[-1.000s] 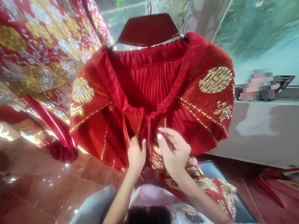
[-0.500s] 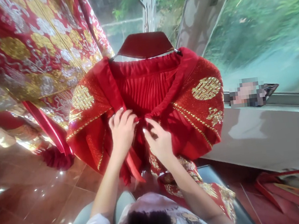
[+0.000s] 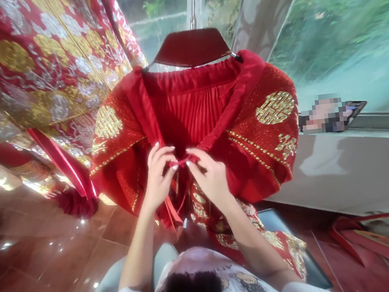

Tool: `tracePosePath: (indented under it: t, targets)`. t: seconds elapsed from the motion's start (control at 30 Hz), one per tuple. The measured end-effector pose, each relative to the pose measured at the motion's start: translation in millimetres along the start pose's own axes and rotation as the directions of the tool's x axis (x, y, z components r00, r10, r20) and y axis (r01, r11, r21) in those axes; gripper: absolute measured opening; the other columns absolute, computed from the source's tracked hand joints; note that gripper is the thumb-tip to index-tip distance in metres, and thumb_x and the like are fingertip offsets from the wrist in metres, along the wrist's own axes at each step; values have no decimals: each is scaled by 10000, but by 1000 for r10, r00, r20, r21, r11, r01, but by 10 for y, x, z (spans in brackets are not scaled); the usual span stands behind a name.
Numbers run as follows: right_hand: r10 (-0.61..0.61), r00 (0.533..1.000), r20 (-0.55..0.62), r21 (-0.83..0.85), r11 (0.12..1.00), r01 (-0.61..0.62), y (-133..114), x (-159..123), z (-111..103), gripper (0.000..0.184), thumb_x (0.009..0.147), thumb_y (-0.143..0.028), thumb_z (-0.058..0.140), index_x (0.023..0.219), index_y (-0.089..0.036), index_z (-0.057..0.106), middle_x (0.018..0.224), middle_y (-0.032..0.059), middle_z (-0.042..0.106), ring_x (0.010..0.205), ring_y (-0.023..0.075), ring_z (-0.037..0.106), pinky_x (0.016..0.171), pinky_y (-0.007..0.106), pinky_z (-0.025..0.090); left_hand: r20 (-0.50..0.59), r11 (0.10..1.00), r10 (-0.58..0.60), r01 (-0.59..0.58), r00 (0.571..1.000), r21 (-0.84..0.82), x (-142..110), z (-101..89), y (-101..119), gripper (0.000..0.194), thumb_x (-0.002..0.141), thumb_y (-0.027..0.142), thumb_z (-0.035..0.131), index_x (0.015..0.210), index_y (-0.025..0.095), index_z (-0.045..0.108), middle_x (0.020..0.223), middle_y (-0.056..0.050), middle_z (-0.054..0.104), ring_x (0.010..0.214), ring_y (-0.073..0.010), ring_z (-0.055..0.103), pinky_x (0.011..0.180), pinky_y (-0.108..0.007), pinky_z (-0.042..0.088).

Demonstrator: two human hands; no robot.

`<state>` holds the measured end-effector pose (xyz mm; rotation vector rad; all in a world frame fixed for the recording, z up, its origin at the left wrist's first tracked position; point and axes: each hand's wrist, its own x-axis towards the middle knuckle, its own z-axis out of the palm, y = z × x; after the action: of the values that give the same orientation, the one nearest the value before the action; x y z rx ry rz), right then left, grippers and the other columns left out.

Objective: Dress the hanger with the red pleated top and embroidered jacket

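A cord (image 3: 182,162) is now running between left hand (image 3: 160,172) and right hand (image 3: 210,172).
Barely showing half a second ago, it is now lying exposed in the gap, so the person is apparently gaining two-handed control of it. Both hands are pinching it at the open front of the garment (image 3: 190,111), below the hanger (image 3: 192,48) (a ribbon (image 3: 172,212) is dangling under the left hand).

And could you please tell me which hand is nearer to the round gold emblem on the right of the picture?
The right hand: it pinches the red cord, below and left of the gold emblem. The left hand, also on the cord, is farther left.
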<state>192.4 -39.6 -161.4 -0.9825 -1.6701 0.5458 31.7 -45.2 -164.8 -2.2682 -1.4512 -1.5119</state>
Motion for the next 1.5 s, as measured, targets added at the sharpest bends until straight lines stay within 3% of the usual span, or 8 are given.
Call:
tracePosePath:
  t: [0.23, 0.4, 0.63, 0.87, 1.0, 1.1, 1.3, 1.5]
  targets:
    - [-122, 987, 108, -116, 984, 135, -193, -298, -81, 132, 881, -187, 509, 831, -170, 630, 589, -29, 545, 485, 71, 453, 535, 199, 359, -10, 993, 81, -80, 997, 84, -32, 2, -48, 180, 961, 261, 487, 922, 207, 654, 1255, -61, 615, 1342, -223, 400, 1140, -448, 316]
    - [-152, 981, 124, -50, 986, 159, -243, -418, -115, 353, 890, -186, 538, 556, -169, 425, 609, -21, 451, 527, 63, 391, 522, 198, 331, 72, 891, 252, -261, 965, 371, 153, -205, -97, 293, 927, 293, 571, 1210, 245, 630, 1283, -74, 632, 1248, -255, 481, 1096, -455, 307]
    - [-100, 990, -98, -39, 995, 96, -73, -75, -6, 160, 869, -235, 579, 1002, -166, 634, 939, 50, 615, 607, 88, 537, 571, 218, 467, 230, 753, 332, -404, 915, 519, 898, -847, 93, 327, 935, 248, 546, 1248, 309, 617, 1433, -45, 522, 1347, -273, 419, 1115, -508, 250]
    - [-46, 998, -41, -118, 992, 41, -51, 209, 74, 184, 891, -231, 510, 795, -162, 652, 936, 81, 593, 706, 134, 589, 659, 267, 525, 604, 694, 344, -628, 719, 352, 1464, -963, -89, 306, 921, 445, 555, 1018, 181, 675, 1280, -76, 618, 1322, -276, 432, 1141, -591, 176]
    - [110, 994, -2, 263, 959, -106, -193, 56, -142, 180, 884, -296, 532, 828, -146, 612, 956, 63, 535, 568, 82, 605, 410, 181, 490, 527, 739, 405, -606, 748, 293, 1569, -1041, -151, 283, 924, 436, 543, 831, 211, 686, 974, -38, 690, 1109, -233, 577, 1107, -515, 281]
    - [72, 997, 32, 253, 964, -78, -334, -161, -407, 183, 895, -284, 540, 804, -143, 614, 913, 55, 538, 622, 89, 625, 494, 184, 558, 452, 774, 438, -582, 777, 250, 1668, -1091, -119, 288, 919, 420, 541, 769, 220, 683, 901, -29, 681, 1022, -220, 592, 1080, -497, 308]
    - [48, 903, 427, 292, 938, -188, -408, -389, -901, 260, 942, -271, 497, 735, -145, 590, 788, 27, 572, 615, 75, 644, 566, 144, 554, 376, 787, 473, -574, 797, 226, 2081, -1136, -175, 257, 847, 421, 630, 765, 183, 681, 1074, -70, 664, 1094, -216, 503, 1078, -464, 321]
    - [60, 793, 607, 357, 871, -339, -205, -327, -721, 356, 922, -360, 527, 651, -131, 564, 755, 11, 529, 539, 58, 604, 505, 150, 502, 382, 804, 443, -548, 811, 230, 2128, -1043, -329, 158, 841, 306, 590, 926, 198, 668, 1132, -106, 634, 1065, -240, 549, 970, -459, 439]
